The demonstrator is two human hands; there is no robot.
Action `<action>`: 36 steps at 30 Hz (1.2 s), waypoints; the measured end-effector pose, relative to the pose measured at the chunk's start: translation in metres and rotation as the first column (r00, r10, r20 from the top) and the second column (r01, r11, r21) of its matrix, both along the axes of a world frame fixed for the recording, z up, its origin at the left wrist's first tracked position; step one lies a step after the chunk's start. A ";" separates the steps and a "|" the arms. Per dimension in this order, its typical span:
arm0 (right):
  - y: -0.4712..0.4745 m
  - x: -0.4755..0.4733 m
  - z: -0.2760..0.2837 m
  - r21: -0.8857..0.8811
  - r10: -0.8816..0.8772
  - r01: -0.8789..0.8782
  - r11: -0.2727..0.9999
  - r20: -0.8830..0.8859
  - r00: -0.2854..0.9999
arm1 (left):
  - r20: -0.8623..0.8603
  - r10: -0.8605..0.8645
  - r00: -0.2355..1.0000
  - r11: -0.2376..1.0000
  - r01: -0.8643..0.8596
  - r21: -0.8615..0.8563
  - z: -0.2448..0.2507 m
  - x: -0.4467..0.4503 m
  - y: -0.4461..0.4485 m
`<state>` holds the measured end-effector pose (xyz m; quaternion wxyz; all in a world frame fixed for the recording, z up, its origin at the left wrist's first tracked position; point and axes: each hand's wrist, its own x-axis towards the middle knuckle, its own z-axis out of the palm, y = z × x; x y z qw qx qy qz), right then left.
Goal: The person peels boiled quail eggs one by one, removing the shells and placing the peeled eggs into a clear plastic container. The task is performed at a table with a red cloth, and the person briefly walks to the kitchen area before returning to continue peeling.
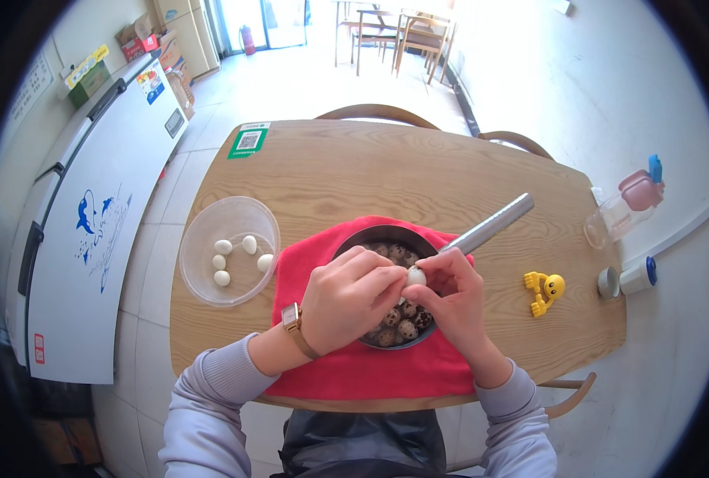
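A partly peeled quail egg point(415, 276) is held between the fingertips of both hands, its white showing and some speckled shell left at the top. My left hand point(354, 294), with a watch at the wrist, grips it from the left. My right hand point(453, 297) pinches it from the right. Below them is a dark saucepan point(344, 241) with several speckled quail eggs point(407, 328) in it; my hands hide part of its inside. The pan rests on a red cloth point(324, 375). To the left, a clear plastic bowl point(196, 272) holds several peeled white eggs point(222, 278).
The pan's metal handle point(489, 224) points to the far right over the wooden table point(354, 167). Along the right stand a yellow smiling figure point(548, 290), a small grey cup point(608, 282), a white container with a blue lid point(638, 277) and a pink-topped bottle point(623, 209).
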<state>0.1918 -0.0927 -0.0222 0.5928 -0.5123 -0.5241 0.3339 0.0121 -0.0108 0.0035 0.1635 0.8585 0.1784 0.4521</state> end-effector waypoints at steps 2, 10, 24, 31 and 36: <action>0.000 0.001 -0.002 0.035 -0.018 0.017 0.999 0.051 0.999 | 0.013 -0.037 0.999 0.998 0.037 -0.049 0.001 0.000 0.000; -0.001 0.002 0.000 0.183 -0.073 0.025 0.983 0.264 0.962 | 0.021 -0.065 0.998 0.984 0.067 -0.164 0.005 -0.002 -0.001; 0.000 0.000 -0.002 0.152 -0.028 0.005 0.988 0.146 0.989 | 0.033 -0.070 0.997 0.968 0.076 -0.240 0.007 -0.005 0.000; 0.002 0.003 -0.006 0.202 -0.005 -0.036 0.979 0.201 0.980 | 0.038 -0.011 0.999 0.973 0.019 -0.230 0.002 -0.002 -0.003; 0.000 -0.001 -0.001 0.124 0.047 -0.058 0.991 0.086 0.995 | -0.010 -0.013 1.000 0.970 0.010 -0.243 0.005 -0.005 -0.001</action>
